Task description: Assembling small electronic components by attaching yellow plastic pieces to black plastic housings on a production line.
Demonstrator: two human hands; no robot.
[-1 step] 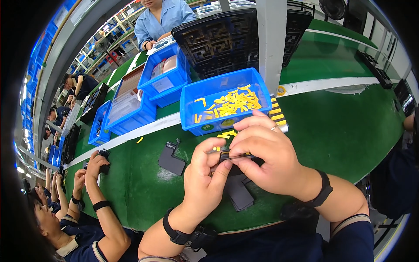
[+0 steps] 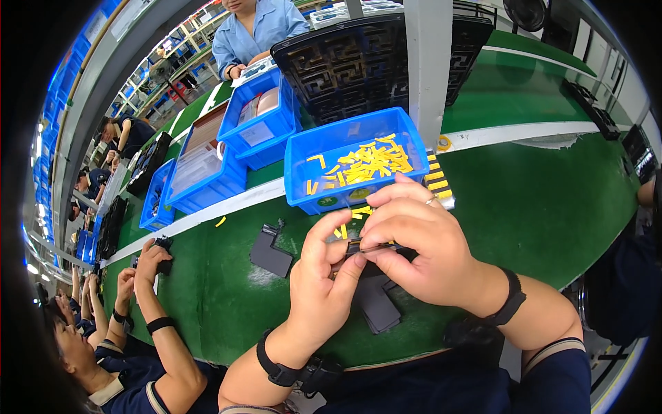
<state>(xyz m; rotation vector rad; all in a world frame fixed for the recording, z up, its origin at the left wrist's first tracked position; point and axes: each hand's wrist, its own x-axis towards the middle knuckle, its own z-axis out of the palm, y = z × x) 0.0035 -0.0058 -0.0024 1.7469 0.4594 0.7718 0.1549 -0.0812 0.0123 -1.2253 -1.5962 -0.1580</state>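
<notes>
My left hand (image 2: pixel 323 276) and my right hand (image 2: pixel 427 252) meet over the green table, fingers pinched on a thin dark piece (image 2: pixel 354 245). Most of that piece is hidden by my fingers, so its full shape is unclear. Below my hands lie dark flat pieces (image 2: pixel 378 307), overlapping one another. To the left of my left hand rests an L-shaped dark flat piece (image 2: pixel 270 254) with a short tab at its top. Just beyond my fingers, a blue bin (image 2: pixel 303 192) holds many yellow strips (image 2: pixel 372 164); a few more strips (image 2: pixel 343 232) lie in front of it.
More blue bins (image 2: pixel 207 186) stand at the far left beside a white line. A white post (image 2: pixel 425 69) rises behind the strip bin, near a black moulded tray (image 2: pixel 345 65). At the left, a co-worker's hands (image 2: pixel 148 265) hold a dark part. Another person (image 2: pixel 258 31) sits across the table.
My left index finger has lifted slightly, showing more of the yellow strips behind it. Both hands otherwise keep the same grip and place.
</notes>
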